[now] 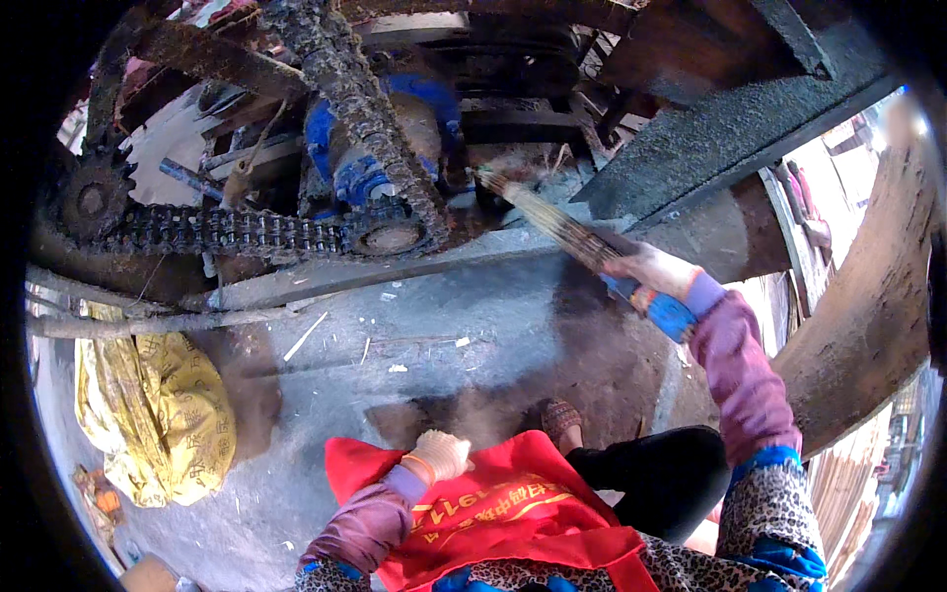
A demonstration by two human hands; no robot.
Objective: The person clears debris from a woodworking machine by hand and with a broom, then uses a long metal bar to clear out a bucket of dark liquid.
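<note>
My right hand, in a pale glove, is closed around a hand broom. Blue wrapping covers the broom's handle end, and its bristles reach forward and left to the dusty metal ledge beside the machine. Close to my body, my left hand wears a light knitted glove and has its fingers curled. It lies over the red apron; what it grips, if anything, is hidden.
A greasy chain runs between sprockets at the left, with a blue motor behind it. A yellow sack stands on the floor at the left. A dusty steel beam slopes across the upper right, near a curved brown panel.
</note>
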